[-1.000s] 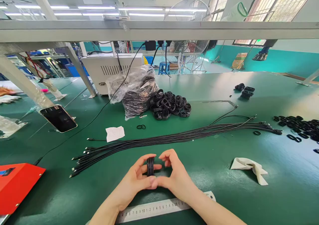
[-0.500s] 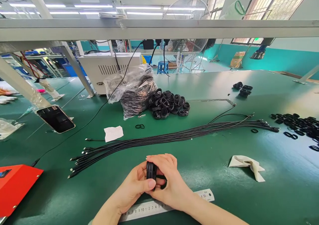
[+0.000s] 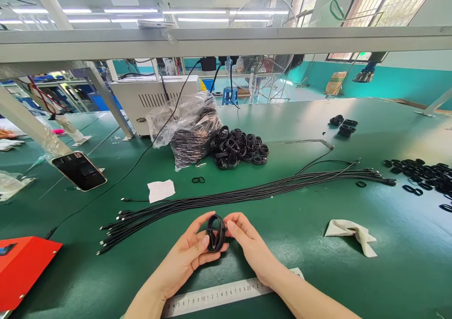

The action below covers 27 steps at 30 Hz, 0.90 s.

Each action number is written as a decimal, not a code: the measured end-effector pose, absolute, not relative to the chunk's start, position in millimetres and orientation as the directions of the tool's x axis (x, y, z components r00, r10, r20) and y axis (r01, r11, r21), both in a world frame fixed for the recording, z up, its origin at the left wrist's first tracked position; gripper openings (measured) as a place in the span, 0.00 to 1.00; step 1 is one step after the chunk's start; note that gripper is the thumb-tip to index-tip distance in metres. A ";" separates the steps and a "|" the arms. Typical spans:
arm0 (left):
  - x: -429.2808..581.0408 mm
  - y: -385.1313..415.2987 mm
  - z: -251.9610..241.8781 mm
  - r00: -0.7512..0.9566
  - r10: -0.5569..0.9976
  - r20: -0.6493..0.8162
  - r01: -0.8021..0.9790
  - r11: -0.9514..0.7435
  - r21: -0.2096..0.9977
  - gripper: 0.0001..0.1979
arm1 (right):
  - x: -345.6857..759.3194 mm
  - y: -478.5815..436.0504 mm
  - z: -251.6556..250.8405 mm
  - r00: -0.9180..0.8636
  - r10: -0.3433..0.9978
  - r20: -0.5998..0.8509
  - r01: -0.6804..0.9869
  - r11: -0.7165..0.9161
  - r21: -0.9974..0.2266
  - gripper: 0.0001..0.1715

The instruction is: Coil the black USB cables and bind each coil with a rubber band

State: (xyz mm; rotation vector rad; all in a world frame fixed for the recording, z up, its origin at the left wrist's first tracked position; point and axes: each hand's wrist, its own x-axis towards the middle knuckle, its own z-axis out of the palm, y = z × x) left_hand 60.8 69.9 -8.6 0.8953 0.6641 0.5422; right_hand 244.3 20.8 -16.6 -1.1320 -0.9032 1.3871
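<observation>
My left hand [image 3: 189, 248] holds a small coil of black cable [image 3: 215, 234] upright, thumb on the near face and fingers behind it. A thin dark strip crosses the coil's middle. At the coil's right edge, my right hand [image 3: 247, 236] has thumb and fingertips pinched together; exactly what lies between them is hidden. Below both hands a steel ruler [image 3: 212, 296] lies on the green table, partly covered by my right wrist. Beyond them stretches a bundle of straight black cables [image 3: 226, 197] with metal plugs at the ends.
Coiled cables [image 3: 240, 147] are heaped beside a plastic bag of cables [image 3: 192, 135]. Black rings [image 3: 429, 173] lie at right, near a pale cloth [image 3: 351, 234]. A phone [image 3: 79, 170], white paper [image 3: 161, 191] and red box [image 3: 26, 272] are at left. A metal beam [image 3: 226, 43] crosses above.
The coil has turned so that its open loop faces me. My right hand has moved from wrapping over the coil to its right edge, uncovering more of the ruler.
</observation>
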 end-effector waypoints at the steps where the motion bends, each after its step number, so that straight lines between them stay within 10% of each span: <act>1: 61.8 69.7 -9.0 0.680 0.670 -0.298 -0.133 0.511 0.849 0.28 | 245.3 22.4 -16.2 0.024 0.982 -0.186 -0.284 -0.172 -0.943 0.21; 27: 81.4 54.0 -7.5 0.560 0.801 -0.212 0.002 0.255 0.967 0.30 | 240.4 21.5 -9.4 -0.026 0.963 -0.268 -0.424 -0.254 -0.870 0.20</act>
